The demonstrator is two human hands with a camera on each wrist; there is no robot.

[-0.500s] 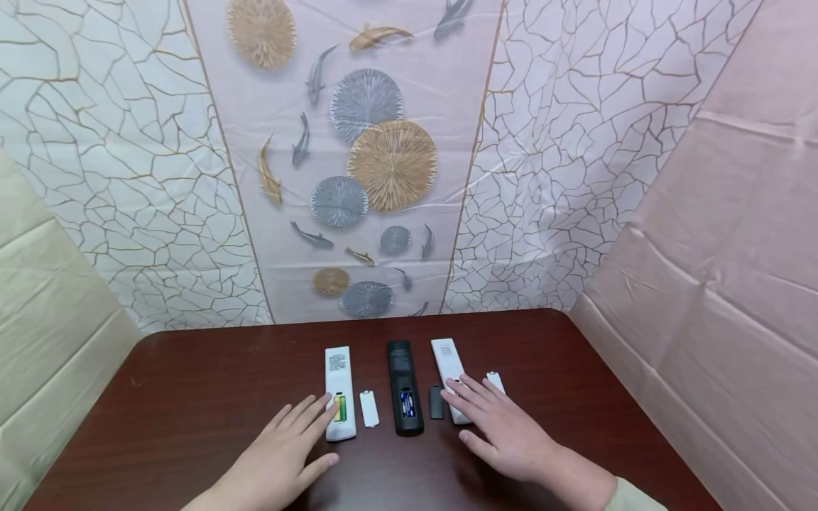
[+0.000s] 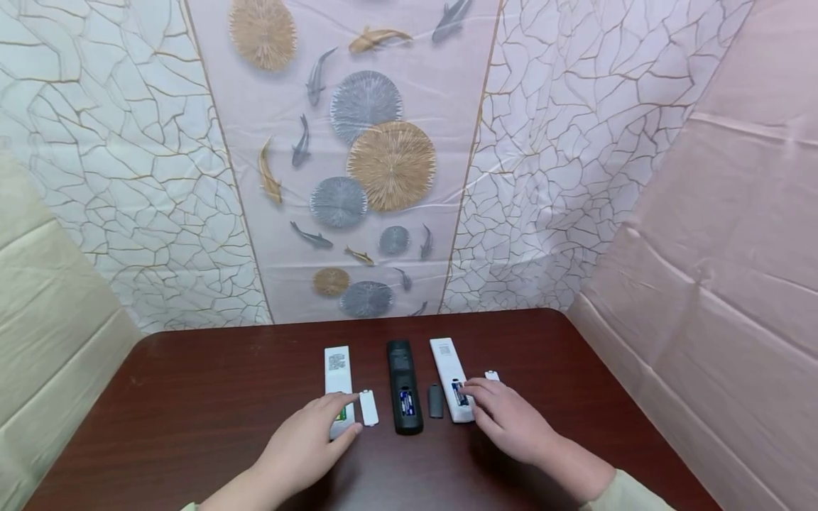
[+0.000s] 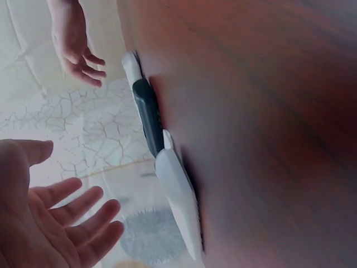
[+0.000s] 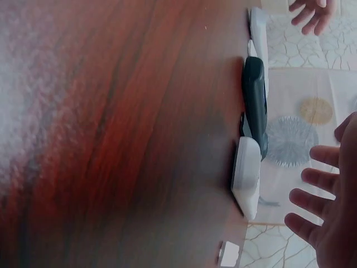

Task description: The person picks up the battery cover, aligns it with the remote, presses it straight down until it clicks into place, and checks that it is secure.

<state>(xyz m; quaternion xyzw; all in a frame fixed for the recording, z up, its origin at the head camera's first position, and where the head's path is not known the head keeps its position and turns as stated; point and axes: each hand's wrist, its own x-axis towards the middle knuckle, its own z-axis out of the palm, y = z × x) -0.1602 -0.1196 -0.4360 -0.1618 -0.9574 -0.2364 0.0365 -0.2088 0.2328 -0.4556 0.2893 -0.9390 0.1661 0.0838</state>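
Three remote controls lie face down on the table with their battery compartments uncovered. Over the lower part of the left white remote (image 2: pixel 337 364) hovers my left hand (image 2: pixel 305 441), fingers relaxed and holding nothing; it partly hides the batteries there. A white battery cover (image 2: pixel 368 410) lies beside its fingertips. The black remote (image 2: pixel 401 369) in the middle has two blue batteries (image 2: pixel 407 402). My right hand (image 2: pixel 514 424), its fingers loosely bent and free of any object, is above the lower right side of the right white remote (image 2: pixel 449 363). Both wrist views show the hands raised over the tabletop.
A dark grey battery cover (image 2: pixel 435 402) lies between the black and right white remotes. Another white cover (image 2: pixel 491 375) is partly hidden behind my right hand. Patterned cloth (image 2: pixel 377 163) hangs behind the dark red wooden table (image 2: pixel 211 397), with plain cloth along both sides.
My left hand has shifted right over the left remote, its fingers drawn closer together. My right hand has moved slightly right, uncovering the right remote's battery compartment. The remotes stay in place.
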